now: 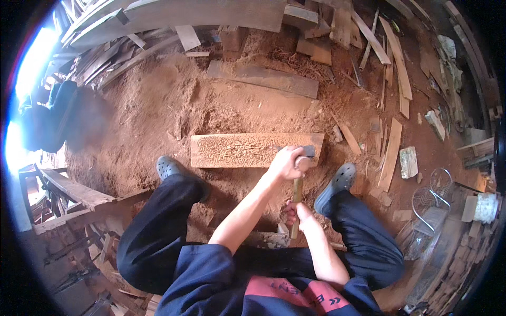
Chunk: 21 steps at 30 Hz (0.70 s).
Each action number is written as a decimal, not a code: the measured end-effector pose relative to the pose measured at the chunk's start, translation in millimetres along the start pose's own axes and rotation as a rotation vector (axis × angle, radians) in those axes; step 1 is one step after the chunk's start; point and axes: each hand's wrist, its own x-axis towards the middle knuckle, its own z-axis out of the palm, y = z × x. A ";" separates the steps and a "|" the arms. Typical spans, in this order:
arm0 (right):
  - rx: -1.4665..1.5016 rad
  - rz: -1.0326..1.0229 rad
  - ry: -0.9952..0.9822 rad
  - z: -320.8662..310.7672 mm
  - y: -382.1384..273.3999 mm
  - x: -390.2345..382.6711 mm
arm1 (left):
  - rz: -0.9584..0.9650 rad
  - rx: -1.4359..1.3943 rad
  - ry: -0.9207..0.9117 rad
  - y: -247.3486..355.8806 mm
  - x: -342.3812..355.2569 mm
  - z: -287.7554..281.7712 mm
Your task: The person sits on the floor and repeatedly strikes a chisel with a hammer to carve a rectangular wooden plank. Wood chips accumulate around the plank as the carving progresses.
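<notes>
A short plank (pixel 232 151) lies crosswise on the ground between my feet, its top face rough with many small dents and chips. Over its right end is a tool with a wooden handle (pixel 298 190) and a dark metal head (pixel 308 151), like a hammer or an adze; the exact kind is partly hidden. My left hand (pixel 287 163) is closed around it close to the head. Lower down, my right hand (pixel 299 213) grips the handle near its end, close to my body. Whether the head touches the plank, I cannot tell.
My clogs (pixel 168 167) flank the plank on both sides. Beyond it lies a dusty board (pixel 263 79). Offcuts and long strips (pixel 390 155) litter the right. A metal wire stand (pixel 432 200) sits at far right. At left is a blurred dark shape (pixel 68 116).
</notes>
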 end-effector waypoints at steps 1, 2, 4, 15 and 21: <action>0.025 0.017 -0.039 -3.6 1.4 3.6 | -0.015 -0.043 0.034 -1.7 -4.0 -7.4; 0.051 0.034 -0.078 -7.9 1.7 7.2 | -0.031 -0.087 0.066 -3.0 -5.5 -13.0; 0.056 0.032 -0.081 -2.0 1.5 5.0 | 0.117 -0.170 0.372 -9.1 4.8 -32.5; 0.056 0.045 -0.060 2.8 -5.3 9.2 | -0.203 -0.744 0.744 29.4 29.9 -118.0; 0.119 0.039 -0.046 3.6 -7.4 3.1 | -0.238 -0.605 0.511 21.5 22.1 -79.4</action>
